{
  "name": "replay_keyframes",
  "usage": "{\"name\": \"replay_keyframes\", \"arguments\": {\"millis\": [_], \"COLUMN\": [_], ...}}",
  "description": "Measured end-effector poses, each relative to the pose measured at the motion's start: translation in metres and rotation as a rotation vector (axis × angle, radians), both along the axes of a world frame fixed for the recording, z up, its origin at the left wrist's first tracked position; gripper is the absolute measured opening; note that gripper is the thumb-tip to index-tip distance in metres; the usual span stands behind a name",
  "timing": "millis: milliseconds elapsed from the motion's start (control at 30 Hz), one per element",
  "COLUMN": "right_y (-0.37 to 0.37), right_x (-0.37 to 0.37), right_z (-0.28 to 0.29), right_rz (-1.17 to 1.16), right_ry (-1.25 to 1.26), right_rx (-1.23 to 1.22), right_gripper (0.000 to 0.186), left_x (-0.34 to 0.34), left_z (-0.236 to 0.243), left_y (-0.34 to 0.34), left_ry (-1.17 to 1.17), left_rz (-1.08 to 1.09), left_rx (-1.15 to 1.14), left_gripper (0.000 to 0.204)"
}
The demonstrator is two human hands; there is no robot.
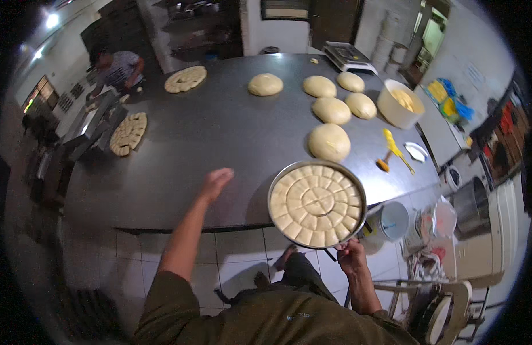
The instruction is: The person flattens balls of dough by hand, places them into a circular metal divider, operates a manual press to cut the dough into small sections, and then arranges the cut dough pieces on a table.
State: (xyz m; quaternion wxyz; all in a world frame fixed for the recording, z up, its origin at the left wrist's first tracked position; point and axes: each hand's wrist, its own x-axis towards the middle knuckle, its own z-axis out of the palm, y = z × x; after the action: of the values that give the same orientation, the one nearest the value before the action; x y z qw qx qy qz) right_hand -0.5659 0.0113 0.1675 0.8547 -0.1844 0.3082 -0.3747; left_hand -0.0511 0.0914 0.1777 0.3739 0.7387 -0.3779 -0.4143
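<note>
My right hand (351, 256) grips the handle of a round metal pan (361, 210), held at the table's front edge and filled with pale dough cut into rings of small pieces (315, 201). My left hand (217, 183) is over the bare steel to the pan's left, loosely open and holding nothing. Beyond the pan rests a large dough ball (329, 142), with several more behind it, one (266, 84) farther left. Segmented dough slabs lie at the back left (185, 79) and at the left (129, 134).
The steel table (214, 132) bears a white tub (398, 112), yellow tools (395, 146), a white dish (415, 152) and a flat appliance (349, 57). A co-worker (116, 72) bends over a machine (93, 126) at the left. Buckets (392, 221) and a chair (444, 310) stand at the right.
</note>
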Motion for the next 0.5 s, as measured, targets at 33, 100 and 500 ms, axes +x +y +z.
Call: {"name": "replay_keyframes", "arguments": {"millis": [33,100,500], "right_y": [-0.013,-0.030,-0.128], "right_x": [-0.002,0.002,0.048], "right_z": [-0.020,-0.061,-0.032], "right_rz": [0.042,0.186,0.682], "right_ry": [0.084,0.227,0.603], "right_rx": [0.070,0.151,-0.104], "right_gripper": [0.014,0.019,0.030], "left_x": [0.006,0.016,-0.140], "left_z": [-0.018,-0.086,-0.075], "left_y": [0.025,0.126,0.105], "left_ry": [-0.217,-0.689,-0.842], "left_rz": [0.234,0.320,0.396], "left_rx": [0.113,0.539,0.691], "left_gripper": [0.093,0.099,0.102]}}
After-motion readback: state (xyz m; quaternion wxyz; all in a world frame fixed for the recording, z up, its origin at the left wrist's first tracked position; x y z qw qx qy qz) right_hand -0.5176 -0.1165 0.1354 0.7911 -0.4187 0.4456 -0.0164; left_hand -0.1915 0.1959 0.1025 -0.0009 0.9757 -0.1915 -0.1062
